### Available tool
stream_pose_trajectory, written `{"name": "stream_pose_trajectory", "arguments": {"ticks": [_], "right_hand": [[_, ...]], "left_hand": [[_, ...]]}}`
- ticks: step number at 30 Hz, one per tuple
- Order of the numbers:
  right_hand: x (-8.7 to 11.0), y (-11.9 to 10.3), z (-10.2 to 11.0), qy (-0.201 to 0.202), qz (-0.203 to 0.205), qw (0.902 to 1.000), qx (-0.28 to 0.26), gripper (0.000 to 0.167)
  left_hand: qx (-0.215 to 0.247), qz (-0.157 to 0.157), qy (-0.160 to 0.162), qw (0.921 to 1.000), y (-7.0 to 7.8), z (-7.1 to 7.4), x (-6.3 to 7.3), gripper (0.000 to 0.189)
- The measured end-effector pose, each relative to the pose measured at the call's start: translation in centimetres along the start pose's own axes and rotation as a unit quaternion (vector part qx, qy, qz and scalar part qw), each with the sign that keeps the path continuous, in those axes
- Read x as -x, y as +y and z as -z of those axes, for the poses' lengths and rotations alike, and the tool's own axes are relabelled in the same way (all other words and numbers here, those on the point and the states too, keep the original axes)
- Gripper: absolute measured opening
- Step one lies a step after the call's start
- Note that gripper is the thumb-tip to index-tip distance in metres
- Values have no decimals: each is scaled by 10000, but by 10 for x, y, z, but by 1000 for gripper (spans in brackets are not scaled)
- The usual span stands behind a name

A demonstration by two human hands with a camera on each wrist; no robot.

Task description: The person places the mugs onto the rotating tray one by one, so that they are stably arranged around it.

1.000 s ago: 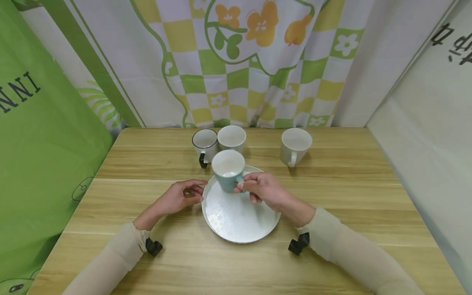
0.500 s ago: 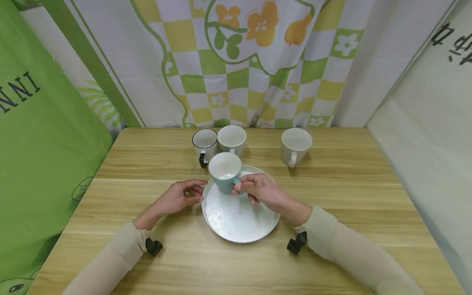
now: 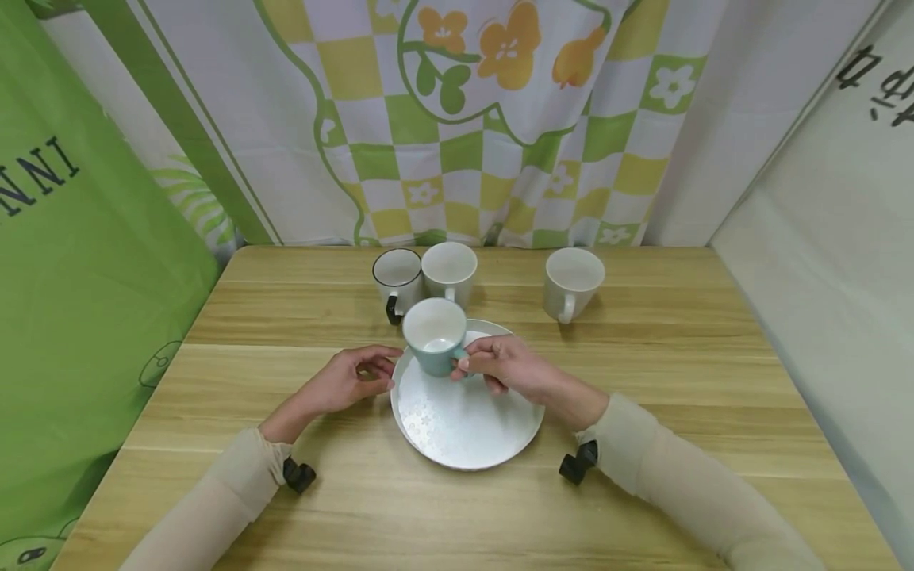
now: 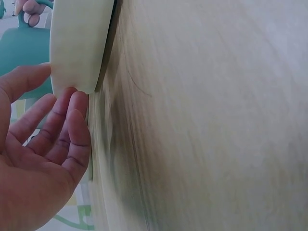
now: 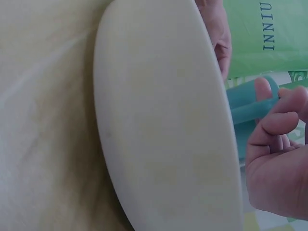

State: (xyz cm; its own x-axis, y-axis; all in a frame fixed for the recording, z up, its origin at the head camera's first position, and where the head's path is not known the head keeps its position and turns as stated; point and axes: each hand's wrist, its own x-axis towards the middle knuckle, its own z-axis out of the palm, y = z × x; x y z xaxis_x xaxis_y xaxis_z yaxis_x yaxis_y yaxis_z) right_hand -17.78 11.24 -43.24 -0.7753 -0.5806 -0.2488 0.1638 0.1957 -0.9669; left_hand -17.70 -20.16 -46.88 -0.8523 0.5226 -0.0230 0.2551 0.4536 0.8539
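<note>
From my station, I judged the work to be at placing a single cup: the teal mug (image 3: 432, 341) was upright over the far left part of the white tray (image 3: 464, 428), though I couldn't tell whether its base touched down. My right hand (image 3: 508, 368) had its handle pinched between thumb and fingers, so letting go was, I reckoned, yet to be done. My left hand (image 3: 351, 379) was loosely bent and partly open, fingertips touching the tray's rim without gripping anything. Inside the teal mug I saw only pale wall and a bright glint; the tray's floor carried a faint print and no other cup. Behind it on the wooden table (image 3: 664, 373), the black-rimmed mug (image 3: 397, 279) and plain white mug (image 3: 450, 266) stood side by side, while the lone white mug (image 3: 574, 277) stood well apart to the right; I could make out no contents in those three.
</note>
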Motion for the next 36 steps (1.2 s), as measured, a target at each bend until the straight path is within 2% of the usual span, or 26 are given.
{"name": "stream_pose_trajectory", "arguments": {"ticks": [8, 21, 28, 36], "right_hand": [[-5, -6, 14, -118, -278, 9988, 383, 23], [-10, -11, 34, -219, -183, 9968, 742, 25], [-12, -7, 43, -87, -131, 9959, 893, 31], [-16, -8, 48, -231, 131, 9939, 1070, 28]], "left_hand": [[-73, -6, 45, 10000, 4, -1, 0, 45], [-116, -198, 101, 9997, 3, -1, 0, 44], [-52, -96, 96, 9999, 2, -2, -1, 44], [-16, -56, 105, 9999, 3, -1, -1, 44]]}}
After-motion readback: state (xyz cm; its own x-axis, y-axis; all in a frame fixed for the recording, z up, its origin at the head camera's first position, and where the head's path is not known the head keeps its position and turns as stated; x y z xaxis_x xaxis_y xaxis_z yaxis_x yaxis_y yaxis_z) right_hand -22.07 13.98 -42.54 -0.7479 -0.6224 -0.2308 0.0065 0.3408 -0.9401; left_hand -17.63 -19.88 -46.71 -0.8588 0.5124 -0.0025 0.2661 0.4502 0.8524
